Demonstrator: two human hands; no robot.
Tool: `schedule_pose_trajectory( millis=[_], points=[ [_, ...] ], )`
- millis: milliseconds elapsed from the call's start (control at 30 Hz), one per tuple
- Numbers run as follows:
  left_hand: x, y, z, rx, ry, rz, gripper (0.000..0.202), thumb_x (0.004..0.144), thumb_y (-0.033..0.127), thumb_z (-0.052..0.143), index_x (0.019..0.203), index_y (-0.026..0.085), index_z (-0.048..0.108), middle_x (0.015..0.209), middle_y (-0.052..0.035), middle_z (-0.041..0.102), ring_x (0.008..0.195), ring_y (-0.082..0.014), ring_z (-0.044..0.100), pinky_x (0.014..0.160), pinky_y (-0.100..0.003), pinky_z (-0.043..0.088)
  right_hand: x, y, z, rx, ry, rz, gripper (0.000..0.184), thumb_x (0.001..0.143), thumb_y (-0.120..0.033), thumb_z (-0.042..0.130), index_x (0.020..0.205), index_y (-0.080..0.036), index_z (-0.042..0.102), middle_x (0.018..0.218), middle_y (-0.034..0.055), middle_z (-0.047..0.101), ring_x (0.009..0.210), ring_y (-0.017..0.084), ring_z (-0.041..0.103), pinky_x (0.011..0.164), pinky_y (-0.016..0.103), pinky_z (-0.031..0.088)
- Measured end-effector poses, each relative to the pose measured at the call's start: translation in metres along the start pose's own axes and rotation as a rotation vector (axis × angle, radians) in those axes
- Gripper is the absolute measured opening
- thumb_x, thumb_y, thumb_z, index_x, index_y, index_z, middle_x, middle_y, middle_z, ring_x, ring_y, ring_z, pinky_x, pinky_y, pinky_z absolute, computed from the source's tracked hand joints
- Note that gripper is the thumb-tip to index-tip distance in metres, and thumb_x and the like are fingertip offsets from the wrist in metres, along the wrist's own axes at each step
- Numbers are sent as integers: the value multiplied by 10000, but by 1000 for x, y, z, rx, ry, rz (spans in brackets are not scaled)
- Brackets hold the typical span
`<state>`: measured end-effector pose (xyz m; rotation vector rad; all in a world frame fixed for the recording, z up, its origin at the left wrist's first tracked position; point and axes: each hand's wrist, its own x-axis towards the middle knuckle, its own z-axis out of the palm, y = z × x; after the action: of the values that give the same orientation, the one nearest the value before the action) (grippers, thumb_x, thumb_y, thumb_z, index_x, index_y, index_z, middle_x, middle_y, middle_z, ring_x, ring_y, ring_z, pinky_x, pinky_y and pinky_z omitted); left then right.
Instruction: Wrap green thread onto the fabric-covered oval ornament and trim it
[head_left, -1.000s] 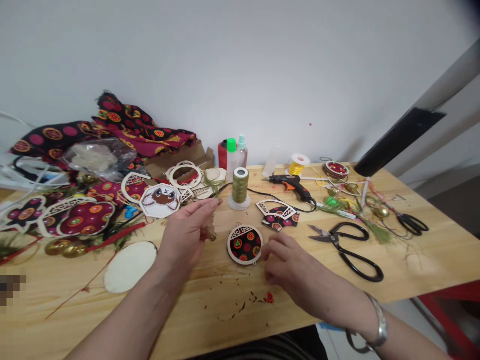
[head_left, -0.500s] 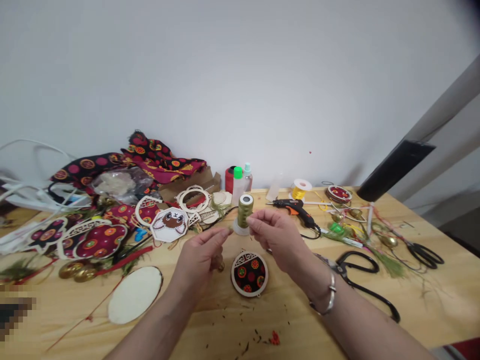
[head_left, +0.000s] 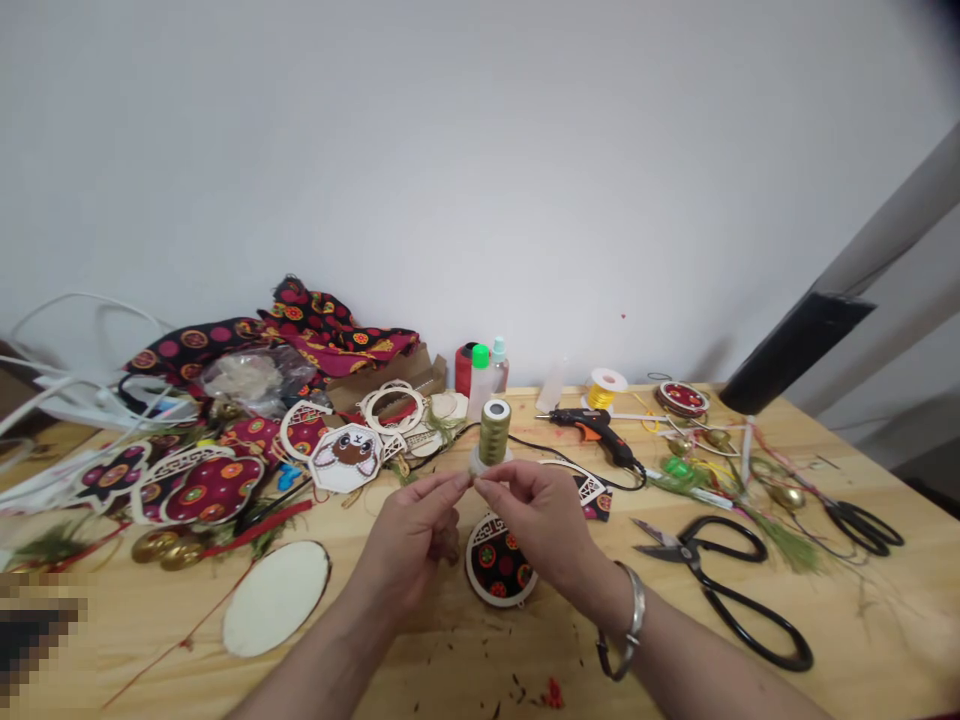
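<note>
My left hand (head_left: 420,530) and my right hand (head_left: 536,515) meet fingertip to fingertip in front of the olive-green thread spool (head_left: 493,435). Both are closed in a pinch, but whatever lies between the fingertips is too small to make out. A little golden thing (head_left: 450,553) shows by the lower fingers of my left hand. Below the hands, a round ornament (head_left: 499,572) with black flowered fabric and a pale fretwork rim lies on the table, partly covered by my right hand.
Open black-handled scissors (head_left: 694,555) lie at right, a glue gun (head_left: 589,425) behind them. Fabric ornaments (head_left: 210,485) and golden bells (head_left: 165,547) crowd the left, near a white oval disc (head_left: 277,600). A green-capped bottle (head_left: 481,375) stands behind the spool.
My right hand has moved left and down from beside the spool, and its fingertips now meet those of my left hand. The scissors and a fabric piece behind my right hand have become more visible.
</note>
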<state>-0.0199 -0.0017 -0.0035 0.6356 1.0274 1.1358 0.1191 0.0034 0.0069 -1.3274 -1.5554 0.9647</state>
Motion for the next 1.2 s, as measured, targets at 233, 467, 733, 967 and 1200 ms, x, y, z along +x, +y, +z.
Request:
schedule_pose_trajectory(
  millis=[233,467,733,967,1200],
  points=[
    [2,-1,-1,-23,-7,5,226,663,338,738,659,159,599,382,128,237,354,-31,169,362,-182,133,-1,8,2,-80,-2,-40,187,775,-330,584,728,-191,700,499,-47,483,488,80,377,478,205,264],
    [3,-1,-2,-42,14,6,255,648,352,747,714,152,602,374,137,241,346,-28,170,362,-175,132,-1,12,2,-78,-39,-29,198,793,-328,561,749,-189,695,558,-28,552,521,88,422,497,203,285],
    [5,-1,-1,-37,27,20,269,638,350,750,737,148,601,376,135,260,345,-29,174,364,-179,126,0,13,2,-99,-53,-9,186,774,-315,569,721,-183,689,538,-31,534,512,88,422,486,202,284],
    [5,-2,-3,-33,29,15,268,637,344,754,760,148,619,384,131,267,352,-30,181,371,-183,122,0,9,3,-65,-92,32,172,763,-293,568,709,-178,683,525,-39,529,502,85,426,486,201,300],
    [6,0,-1,-20,46,26,258,608,329,765,687,159,586,385,129,268,351,-35,186,368,-185,132,-2,9,4,-7,-138,13,157,763,-251,557,686,-171,667,550,-35,559,513,83,446,491,195,318]
  ],
)
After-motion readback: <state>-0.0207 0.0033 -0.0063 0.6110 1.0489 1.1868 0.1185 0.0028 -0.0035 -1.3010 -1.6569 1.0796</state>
